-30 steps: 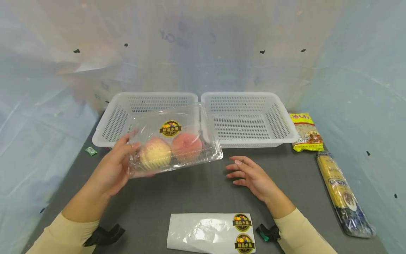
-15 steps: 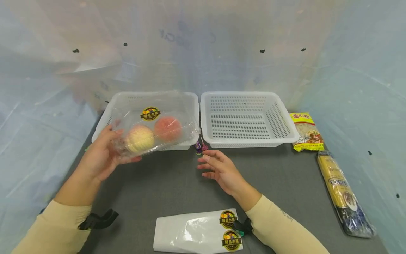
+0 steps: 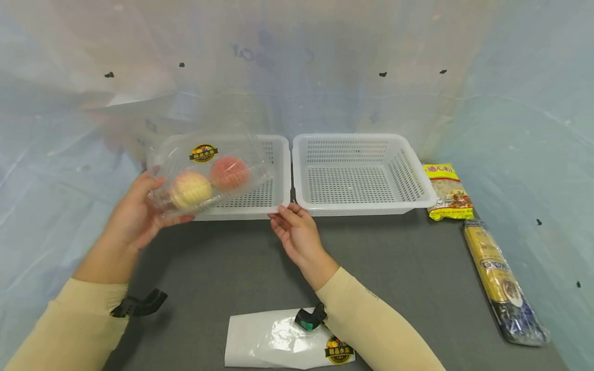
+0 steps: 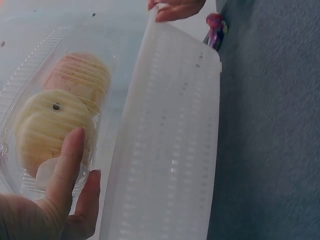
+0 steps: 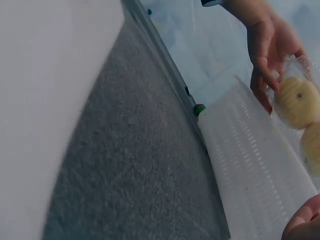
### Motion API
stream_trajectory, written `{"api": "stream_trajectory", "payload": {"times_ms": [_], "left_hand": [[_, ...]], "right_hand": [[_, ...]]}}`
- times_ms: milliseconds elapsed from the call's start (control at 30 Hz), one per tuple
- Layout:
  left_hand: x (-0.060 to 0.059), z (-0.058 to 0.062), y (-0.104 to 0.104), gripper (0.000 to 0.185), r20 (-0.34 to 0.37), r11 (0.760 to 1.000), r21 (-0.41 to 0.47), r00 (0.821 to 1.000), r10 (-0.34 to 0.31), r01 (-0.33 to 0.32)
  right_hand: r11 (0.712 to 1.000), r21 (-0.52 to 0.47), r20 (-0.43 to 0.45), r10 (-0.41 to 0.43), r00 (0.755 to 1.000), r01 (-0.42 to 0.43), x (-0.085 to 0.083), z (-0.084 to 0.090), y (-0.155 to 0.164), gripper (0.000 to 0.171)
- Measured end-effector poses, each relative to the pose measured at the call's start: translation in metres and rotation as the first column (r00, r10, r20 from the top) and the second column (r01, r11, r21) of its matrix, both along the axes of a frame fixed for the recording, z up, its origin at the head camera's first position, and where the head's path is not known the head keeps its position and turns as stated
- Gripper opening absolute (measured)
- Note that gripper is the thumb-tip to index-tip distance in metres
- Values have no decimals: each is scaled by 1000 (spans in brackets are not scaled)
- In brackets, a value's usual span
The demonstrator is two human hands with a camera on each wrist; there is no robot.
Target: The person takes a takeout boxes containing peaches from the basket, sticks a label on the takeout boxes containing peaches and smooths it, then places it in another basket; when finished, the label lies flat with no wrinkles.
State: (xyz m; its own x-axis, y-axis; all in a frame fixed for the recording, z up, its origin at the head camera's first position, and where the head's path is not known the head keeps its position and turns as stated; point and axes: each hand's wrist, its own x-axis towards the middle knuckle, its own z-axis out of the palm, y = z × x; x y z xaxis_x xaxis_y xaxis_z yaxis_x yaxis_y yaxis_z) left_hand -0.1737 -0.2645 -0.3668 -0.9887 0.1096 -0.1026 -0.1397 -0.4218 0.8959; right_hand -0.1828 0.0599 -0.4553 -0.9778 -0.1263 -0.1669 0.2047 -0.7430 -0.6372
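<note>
My left hand [image 3: 139,211] grips the left end of a clear plastic clamshell box [image 3: 248,154], tilted above the left white basket [image 3: 246,210]. Inside lie a yellowish peach [image 3: 191,189] and a redder peach [image 3: 229,173]; a round fruit label [image 3: 203,153] is stuck to the lid. The left wrist view shows the fingers [image 4: 75,150] of that hand under the box, beside the basket wall. With thumb and fingers, my right hand [image 3: 299,234] pinches the front right corner of the left basket's rim.
The right white basket [image 3: 352,210] stands beside the left one. A pasta bag [image 3: 449,193] and a long yellow-and-blue packet [image 3: 503,283] lie at the right. A white label sheet [image 3: 264,340] lies in front; small wrapped candy [image 4: 215,32] sits by the left basket.
The left hand has carried the box leftward and back, over the left basket. The right hand has moved left and taken hold of that basket's rim.
</note>
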Motion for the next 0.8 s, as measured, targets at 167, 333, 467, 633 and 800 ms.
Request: {"api": "stream_trajectory", "payload": {"times_ms": [167,333,467,633,800], "left_hand": [[-12,-1,-9,61,-41,999,29,999,-11,13],[-31,0,-20,65,2,1000,-19,1000,-14,14],[-48,0,-27,78,118,996,-83,993,-16,26],[-76,-5,-31,86,197,977,-195,979,-44,83],[-97,-16,-32,76,209,936,-313,973,-99,162]], "right_hand": [[1000,26,-9,-18,1000,18,-5,-2,0,21],[997,71,-25,-12,1000,14,-5,-4,0,21],[995,103,-25,-9,1000,12,-6,-6,0,21],[993,116,-27,-12,1000,15,-7,-7,-1,22],[993,117,-31,-17,999,21,-6,-6,-1,22]]}}
